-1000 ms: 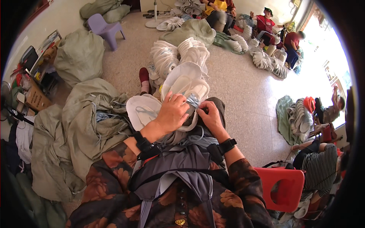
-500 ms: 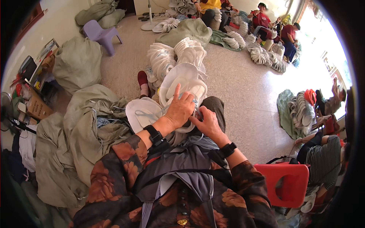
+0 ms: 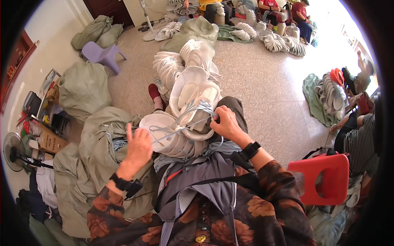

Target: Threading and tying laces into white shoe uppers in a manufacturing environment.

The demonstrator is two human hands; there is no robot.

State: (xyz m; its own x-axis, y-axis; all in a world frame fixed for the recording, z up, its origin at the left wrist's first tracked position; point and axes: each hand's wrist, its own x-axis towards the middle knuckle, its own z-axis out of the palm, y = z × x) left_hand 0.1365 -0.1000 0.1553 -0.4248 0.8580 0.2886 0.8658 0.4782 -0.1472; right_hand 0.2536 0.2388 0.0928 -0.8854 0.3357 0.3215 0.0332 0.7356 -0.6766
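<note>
Left hand (image 3: 139,148) nearer sack (image 3: 97,137) (laces (image 3: 119,144) inside)

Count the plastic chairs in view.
2 clearly visible: a purple chair at upper left, and a red chair at lower right. Others may be hidden.

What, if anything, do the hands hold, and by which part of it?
The left hand holds a pale blue lace by a part away from the white shoe, exact spot hidden; the right hand is at the shoe's side, its grip unclear.
</note>
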